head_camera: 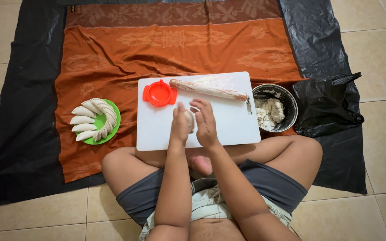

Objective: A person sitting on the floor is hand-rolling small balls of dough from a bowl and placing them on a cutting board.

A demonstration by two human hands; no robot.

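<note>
I sit cross-legged on the floor with a white cutting board (228,120) in front of me. Both hands meet over the board around a small lump of pale dough (189,120). My left hand (179,125) presses it from the left and my right hand (205,121) cups it from the right. A red round dumpling press (159,93) lies open at the board's far left corner. A floured wooden rolling pin (208,89) rests along the board's far edge.
A green plate (112,122) with several folded, crimped dumplings sits to the left on an orange patterned cloth (175,44). A metal bowl (289,100) holding dough stands right of the board, beside a crumpled black plastic bag (325,105). Black sheeting and tiled floor surround everything.
</note>
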